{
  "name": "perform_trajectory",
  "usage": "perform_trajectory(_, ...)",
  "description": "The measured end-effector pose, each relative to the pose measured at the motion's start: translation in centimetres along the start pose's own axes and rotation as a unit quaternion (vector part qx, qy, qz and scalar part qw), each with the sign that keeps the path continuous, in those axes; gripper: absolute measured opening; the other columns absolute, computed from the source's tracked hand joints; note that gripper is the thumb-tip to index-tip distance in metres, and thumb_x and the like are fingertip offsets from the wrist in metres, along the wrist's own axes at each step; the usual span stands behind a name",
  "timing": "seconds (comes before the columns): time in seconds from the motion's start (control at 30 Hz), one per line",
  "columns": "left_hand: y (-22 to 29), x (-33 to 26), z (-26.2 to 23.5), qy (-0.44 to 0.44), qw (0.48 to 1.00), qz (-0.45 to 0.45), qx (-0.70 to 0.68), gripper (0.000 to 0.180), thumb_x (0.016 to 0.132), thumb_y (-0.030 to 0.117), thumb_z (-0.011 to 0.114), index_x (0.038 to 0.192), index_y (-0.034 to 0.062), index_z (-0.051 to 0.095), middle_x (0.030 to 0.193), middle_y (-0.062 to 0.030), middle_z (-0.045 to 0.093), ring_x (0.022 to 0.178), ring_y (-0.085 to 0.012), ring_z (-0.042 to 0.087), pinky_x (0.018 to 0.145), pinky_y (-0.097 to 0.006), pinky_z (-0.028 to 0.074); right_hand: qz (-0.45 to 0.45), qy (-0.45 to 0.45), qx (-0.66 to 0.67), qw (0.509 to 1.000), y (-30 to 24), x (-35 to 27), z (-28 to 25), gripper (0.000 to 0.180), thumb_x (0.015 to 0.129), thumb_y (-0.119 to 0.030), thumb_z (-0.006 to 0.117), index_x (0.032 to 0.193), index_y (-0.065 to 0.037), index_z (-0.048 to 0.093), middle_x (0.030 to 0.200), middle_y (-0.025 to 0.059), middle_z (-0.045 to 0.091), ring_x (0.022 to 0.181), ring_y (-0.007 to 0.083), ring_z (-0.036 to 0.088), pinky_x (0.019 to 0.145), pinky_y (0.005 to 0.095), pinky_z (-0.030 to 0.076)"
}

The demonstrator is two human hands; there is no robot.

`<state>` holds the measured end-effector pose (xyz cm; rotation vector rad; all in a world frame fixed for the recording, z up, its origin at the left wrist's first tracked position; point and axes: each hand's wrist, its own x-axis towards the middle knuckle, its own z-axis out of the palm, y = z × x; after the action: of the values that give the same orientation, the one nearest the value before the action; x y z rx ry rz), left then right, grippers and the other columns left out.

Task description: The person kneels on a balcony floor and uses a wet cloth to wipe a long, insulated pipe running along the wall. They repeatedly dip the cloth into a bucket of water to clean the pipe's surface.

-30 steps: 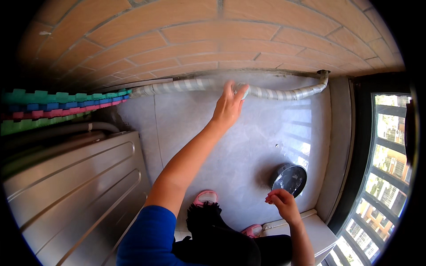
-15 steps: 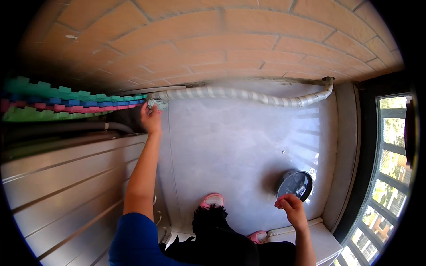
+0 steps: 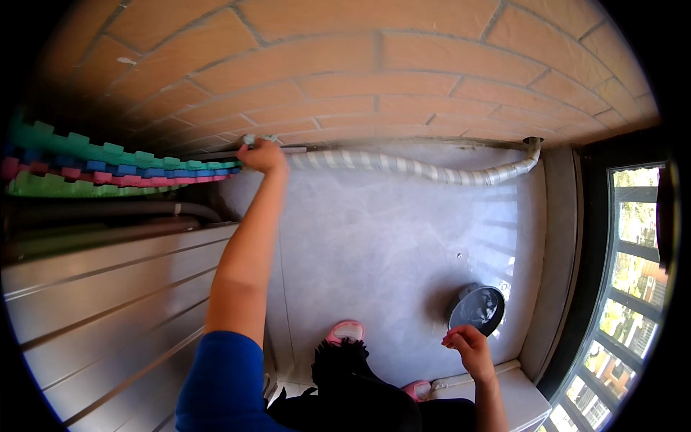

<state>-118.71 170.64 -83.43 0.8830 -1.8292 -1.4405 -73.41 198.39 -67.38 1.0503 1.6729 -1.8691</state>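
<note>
My left hand [image 3: 265, 157] is closed on a pale green-grey cloth [image 3: 259, 138], only bits of which show past the fingers. It is at the foot of the tiled wall, over the left end of a striped, wrapped pipe [image 3: 403, 164] and beside the ends of the foam mats [image 3: 108, 165]. My right hand [image 3: 471, 351] is held up at the lower right with its fingers pinched together. Something pinkish shows at those fingertips, too small to make out. Just beyond that hand, a dark round bucket [image 3: 466, 297] with water in it stands on the floor.
The orange tiled wall [image 3: 324, 57] runs along the far side. A panelled metallic unit [image 3: 115, 288] stands at left, with a grey hose [image 3: 137, 209] behind it. A barred window [image 3: 637, 252] is at right. Pink slippers [image 3: 347, 331] are on my feet on the grey floor [image 3: 374, 245].
My left hand has moved up and slightly right with the cloth, from the pipe's end to the base of the wall. The right hand has dropped slightly, still pinched.
</note>
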Motion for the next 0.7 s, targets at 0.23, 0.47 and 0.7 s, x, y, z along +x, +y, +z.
perform_trajectory(0.23, 4.8, -19.4, 4.2, -0.266, 0.936, 0.013, -0.228, 0.028, 0.083, 0.011, 0.055, 0.101, 0.0055, 0.034, 0.095, -0.0064, 0.041, 0.081, -0.0137, 0.046, 0.062, -0.024, 0.045, -0.022, -0.006, 0.004, 1.0, -0.8, -0.7, -0.1, 0.01, 0.086, -0.004, 0.048, 0.09, 0.002, 0.054, 0.079, 0.008, 0.06, 0.077, 0.015, 0.058, 0.071, 0.0264, 0.046)
perform_trajectory(0.47, 9.5, -26.8, 6.9, -0.298, 0.91, -0.241, -0.157, 0.023, 0.081, 0.007, 0.051, 0.098, 0.0004, 0.037, 0.091, -0.0101, 0.048, 0.076, -0.0155, 0.051, 0.058, -0.029, 0.047, -0.036, 0.017, 0.02, 0.999, -1.2, -1.5, -0.8, 0.01, 0.086, -0.005, 0.048, 0.091, 0.001, 0.054, 0.08, 0.0075, 0.06, 0.078, 0.0152, 0.058, 0.072, 0.0268, 0.046)
perform_trajectory(0.7, 2.8, -6.0, 1.5, -0.038, 0.954, -0.166, -0.248, 0.014, 0.075, -0.002, 0.049, 0.089, 0.0011, 0.048, 0.093, -0.0117, 0.054, 0.077, -0.0226, 0.057, 0.063, -0.037, 0.053, -0.047, 0.026, 0.047, 0.997, -0.9, -1.3, -1.2, 0.009, 0.085, -0.005, 0.048, 0.089, 0.001, 0.054, 0.079, 0.0088, 0.06, 0.076, 0.0158, 0.058, 0.07, 0.027, 0.047)
